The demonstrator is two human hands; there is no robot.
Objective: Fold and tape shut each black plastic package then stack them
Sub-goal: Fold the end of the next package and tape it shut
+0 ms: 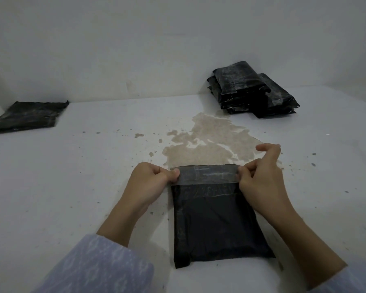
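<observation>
One head-worn view looks forward and down, close over the white surface [72, 187], facing the wall [135, 39].

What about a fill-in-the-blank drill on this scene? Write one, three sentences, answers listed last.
1. Both hands, left and right, pinch a strip of clear ____ across the near package.
2. The stack of packages sits at the far ____.
3. A single flat package lies at the far ____.

Answers: tape; right; left
</observation>
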